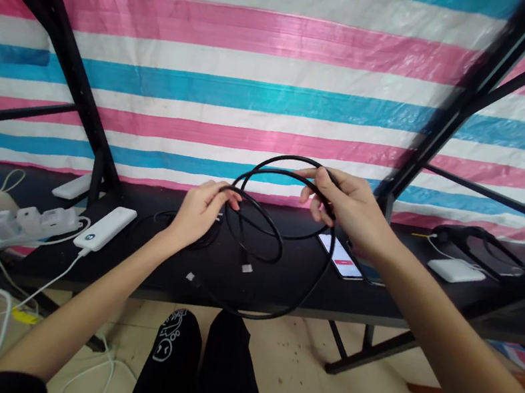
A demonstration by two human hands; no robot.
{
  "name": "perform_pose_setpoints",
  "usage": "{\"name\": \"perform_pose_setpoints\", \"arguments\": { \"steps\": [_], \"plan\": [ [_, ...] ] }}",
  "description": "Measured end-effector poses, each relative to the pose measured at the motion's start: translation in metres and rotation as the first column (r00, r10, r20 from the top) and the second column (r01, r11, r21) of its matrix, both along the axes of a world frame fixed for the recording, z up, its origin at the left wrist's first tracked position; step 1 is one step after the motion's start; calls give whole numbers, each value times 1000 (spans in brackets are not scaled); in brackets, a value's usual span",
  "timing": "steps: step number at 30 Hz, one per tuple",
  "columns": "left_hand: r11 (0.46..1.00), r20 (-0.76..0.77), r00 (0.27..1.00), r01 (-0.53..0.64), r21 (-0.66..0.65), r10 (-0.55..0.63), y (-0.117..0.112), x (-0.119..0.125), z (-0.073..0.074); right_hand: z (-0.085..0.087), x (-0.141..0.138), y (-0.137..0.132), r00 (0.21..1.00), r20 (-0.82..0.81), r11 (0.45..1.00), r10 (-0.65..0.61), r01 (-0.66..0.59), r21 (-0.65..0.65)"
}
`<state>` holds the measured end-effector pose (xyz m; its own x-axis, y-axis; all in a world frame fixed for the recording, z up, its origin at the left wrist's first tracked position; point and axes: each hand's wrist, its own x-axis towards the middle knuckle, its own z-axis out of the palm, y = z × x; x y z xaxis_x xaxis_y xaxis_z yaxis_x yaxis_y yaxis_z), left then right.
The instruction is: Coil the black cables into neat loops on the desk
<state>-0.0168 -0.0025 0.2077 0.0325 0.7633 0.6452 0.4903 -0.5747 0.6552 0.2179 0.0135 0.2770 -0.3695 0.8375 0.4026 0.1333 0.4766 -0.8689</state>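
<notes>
A black cable [281, 234] hangs in loose loops between my two hands, above the black shelf. My left hand [202, 209] pinches the loops at their left side. At the upper right, my right hand [336, 199] has its fingers curled round the strands. Two metal-tipped plugs dangle low: one plug [246, 267] below the loops and another plug [191, 277] nearer the shelf's front edge. Under my left hand lies more dark cable, partly hidden by the hand. A phone [340, 258] with a lit screen rests below my right hand.
On the left stand a white power bank [105, 228] with a cable plugged in and a power strip [33, 227] with several chargers. A white box [455, 270] lies at the right. Black metal posts [66, 67] slant up both sides before a striped sheet [270, 35].
</notes>
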Motion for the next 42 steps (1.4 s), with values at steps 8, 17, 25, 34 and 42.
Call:
{"name": "perform_pose_setpoints", "arguments": {
  "steps": [8,17,25,34,42],
  "plan": [
    [997,295,953,-56,-47,68,5,-21,4,-7,3,16,972,-209,945,-102,30,-325],
    [965,503,838,-262,31,212,16,-17,21,-11,-20,0,894,-301,705,332,-447,-551],
    [921,639,709,-390,5,297,34,-27,23,-31,-29,-44,868,-209,672,450,-483,-561],
    [865,624,674,-502,-7,396,19,-96,15,-22,58,10,968,-248,901,-31,-80,-427],
    [829,444,718,-546,-117,536,2,-148,0,10,123,18,963,-119,927,-241,192,-321]
  ]
}}
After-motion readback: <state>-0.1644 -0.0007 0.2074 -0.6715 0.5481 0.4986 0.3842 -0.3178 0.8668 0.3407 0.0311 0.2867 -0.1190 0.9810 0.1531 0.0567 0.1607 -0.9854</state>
